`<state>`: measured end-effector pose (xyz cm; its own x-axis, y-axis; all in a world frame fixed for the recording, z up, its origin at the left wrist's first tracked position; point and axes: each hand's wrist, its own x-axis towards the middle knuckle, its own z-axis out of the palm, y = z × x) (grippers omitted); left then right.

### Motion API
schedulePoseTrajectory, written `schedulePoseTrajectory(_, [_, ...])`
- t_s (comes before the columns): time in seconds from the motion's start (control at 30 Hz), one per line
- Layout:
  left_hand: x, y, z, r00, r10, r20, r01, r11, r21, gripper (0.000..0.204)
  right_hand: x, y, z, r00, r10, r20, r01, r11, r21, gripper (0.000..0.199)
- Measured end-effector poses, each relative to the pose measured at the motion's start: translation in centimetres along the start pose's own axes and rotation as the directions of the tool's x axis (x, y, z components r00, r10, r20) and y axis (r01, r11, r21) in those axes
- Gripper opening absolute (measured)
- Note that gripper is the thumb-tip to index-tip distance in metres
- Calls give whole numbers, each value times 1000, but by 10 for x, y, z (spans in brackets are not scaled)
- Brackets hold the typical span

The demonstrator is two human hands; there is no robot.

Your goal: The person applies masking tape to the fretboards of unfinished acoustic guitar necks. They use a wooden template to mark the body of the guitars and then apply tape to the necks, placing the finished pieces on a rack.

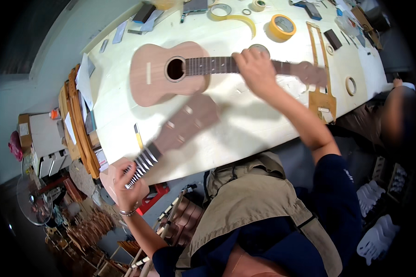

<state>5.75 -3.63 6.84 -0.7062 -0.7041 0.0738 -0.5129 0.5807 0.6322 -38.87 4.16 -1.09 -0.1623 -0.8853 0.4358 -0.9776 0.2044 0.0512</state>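
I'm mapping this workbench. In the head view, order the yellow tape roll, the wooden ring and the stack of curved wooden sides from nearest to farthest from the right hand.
From the right hand:
1. Yellow tape roll, just above it.
2. Wooden ring, to its right.
3. Stack of curved wooden sides, at the bench's far left edge.

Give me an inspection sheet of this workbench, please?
Surface: pale worktable, long and busy.
Job's things: unfinished ukulele lying flat; second ukulele, blurred.
Clutter: yellow tape roll, wooden template, small tools along the far edge.
Grippers: right hand on the flat ukulele's neck; left hand gripping the second one's neck at the fretboard.
Cables: nothing seen.
Surroundings: stacked wooden forms left; another person's arm right.
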Motion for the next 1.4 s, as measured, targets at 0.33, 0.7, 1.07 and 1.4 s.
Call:
schedulePoseTrajectory(0.33, [2, -13, 130, 964, 133, 230, -183, 959, 214, 59, -28, 12, 75, 900, 406, 160, -431, 884, 182, 36])
schedulePoseTrajectory(0.7, [27, 49, 157, 998, 56, -39, -57, 998, -36, 24, -52, 6, 13, 744, 363, 561, -236, -643, 729, 44])
schedulePoseTrajectory(1.07, [37, 107, 211, 865, -471, 176, 271, 142, -952, 14, -123, -147, -47, 778, 424, 463, -134, -607, 783, 42])
schedulePoseTrajectory(1.4, [-54, -57, 104, 809, -436, -393, 426, 897, -118, 11, -178, -71, -19, 634, 470, 614, 270, -879, 394, 50])
